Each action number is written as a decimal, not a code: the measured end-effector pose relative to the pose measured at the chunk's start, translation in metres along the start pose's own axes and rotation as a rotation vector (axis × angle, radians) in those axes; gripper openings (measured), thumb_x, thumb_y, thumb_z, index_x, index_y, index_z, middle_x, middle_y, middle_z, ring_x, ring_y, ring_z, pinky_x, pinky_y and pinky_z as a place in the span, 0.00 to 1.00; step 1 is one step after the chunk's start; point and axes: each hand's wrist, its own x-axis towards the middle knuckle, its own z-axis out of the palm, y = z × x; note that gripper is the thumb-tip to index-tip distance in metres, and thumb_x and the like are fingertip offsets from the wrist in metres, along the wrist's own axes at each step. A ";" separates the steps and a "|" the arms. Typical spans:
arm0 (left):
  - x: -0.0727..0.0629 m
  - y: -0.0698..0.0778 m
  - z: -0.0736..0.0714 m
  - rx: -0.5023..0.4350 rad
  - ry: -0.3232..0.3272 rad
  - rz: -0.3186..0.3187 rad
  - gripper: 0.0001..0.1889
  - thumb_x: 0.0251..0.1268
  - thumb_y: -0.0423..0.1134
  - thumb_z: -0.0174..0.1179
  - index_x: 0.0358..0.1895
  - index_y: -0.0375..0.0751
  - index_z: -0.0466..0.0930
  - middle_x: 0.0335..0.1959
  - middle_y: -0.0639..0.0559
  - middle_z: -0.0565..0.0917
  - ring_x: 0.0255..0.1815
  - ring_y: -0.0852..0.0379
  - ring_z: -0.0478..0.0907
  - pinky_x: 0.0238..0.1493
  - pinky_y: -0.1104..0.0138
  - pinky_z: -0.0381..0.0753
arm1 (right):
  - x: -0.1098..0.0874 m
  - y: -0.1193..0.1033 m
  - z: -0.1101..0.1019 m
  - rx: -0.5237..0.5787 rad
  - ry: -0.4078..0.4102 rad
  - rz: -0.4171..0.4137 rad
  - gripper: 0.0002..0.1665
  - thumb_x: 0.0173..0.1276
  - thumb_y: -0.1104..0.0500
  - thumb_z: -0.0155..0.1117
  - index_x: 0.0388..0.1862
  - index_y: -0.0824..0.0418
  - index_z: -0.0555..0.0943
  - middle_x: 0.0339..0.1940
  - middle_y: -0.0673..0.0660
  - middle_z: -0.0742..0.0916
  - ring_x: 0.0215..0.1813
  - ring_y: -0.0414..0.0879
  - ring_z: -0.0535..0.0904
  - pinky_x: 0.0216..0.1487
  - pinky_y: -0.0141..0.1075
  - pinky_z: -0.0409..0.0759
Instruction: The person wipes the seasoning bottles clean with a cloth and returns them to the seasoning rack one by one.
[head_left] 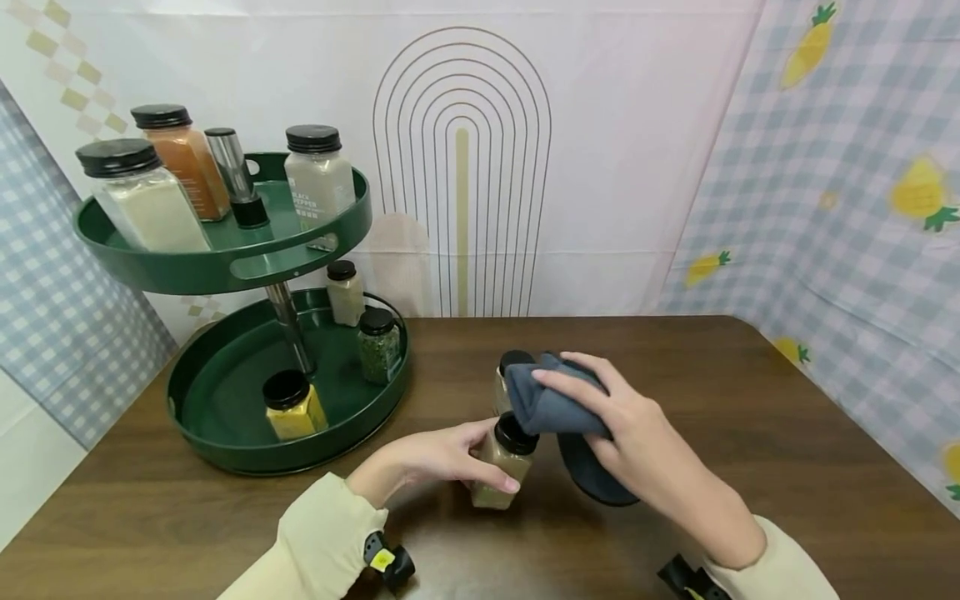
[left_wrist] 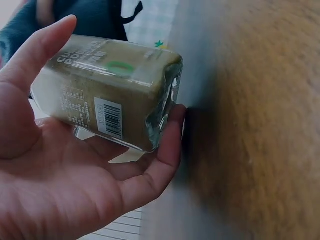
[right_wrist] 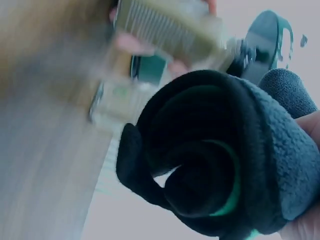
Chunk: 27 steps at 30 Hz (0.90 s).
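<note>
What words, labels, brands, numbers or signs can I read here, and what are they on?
"BLACK PEPPER": the rightmost jar on the upper green tray.
"CU" and, below it, "POW": the jar in the left hand; the rest of both words is blurred.
Too small or blurred to read: that jar's remaining print, around its barcode, and the orange jar's lettering.

We seem to be in a kitchen-like home corner: labelled spice jars (head_left: 320, 183) fill a green two-tier rack (head_left: 225, 379) at ten o'clock on our wooden counter (head_left: 750, 417), with pineapple-print gingham fabric (head_left: 832, 217) at two.
</note>
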 end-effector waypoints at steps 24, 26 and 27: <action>-0.002 -0.002 0.005 -0.031 -0.013 -0.026 0.27 0.47 0.25 0.66 0.54 0.39 0.70 0.41 0.52 0.81 0.41 0.58 0.76 0.44 0.68 0.74 | -0.007 -0.022 0.012 -0.134 -0.092 -0.066 0.41 0.43 0.74 0.69 0.55 0.41 0.77 0.51 0.54 0.78 0.40 0.47 0.82 0.31 0.38 0.80; -0.001 -0.003 0.005 -0.026 -0.021 -0.006 0.30 0.47 0.24 0.67 0.56 0.42 0.70 0.42 0.53 0.80 0.41 0.59 0.76 0.45 0.68 0.73 | -0.006 -0.019 0.012 -0.146 -0.100 -0.038 0.40 0.44 0.74 0.68 0.54 0.41 0.78 0.51 0.54 0.78 0.39 0.47 0.82 0.31 0.37 0.80; -0.001 -0.003 0.004 -0.027 -0.024 -0.001 0.31 0.47 0.24 0.67 0.57 0.43 0.70 0.42 0.53 0.80 0.41 0.59 0.75 0.45 0.68 0.73 | -0.005 -0.018 0.011 -0.151 -0.108 -0.022 0.39 0.44 0.74 0.67 0.53 0.42 0.78 0.51 0.54 0.78 0.38 0.47 0.82 0.30 0.37 0.80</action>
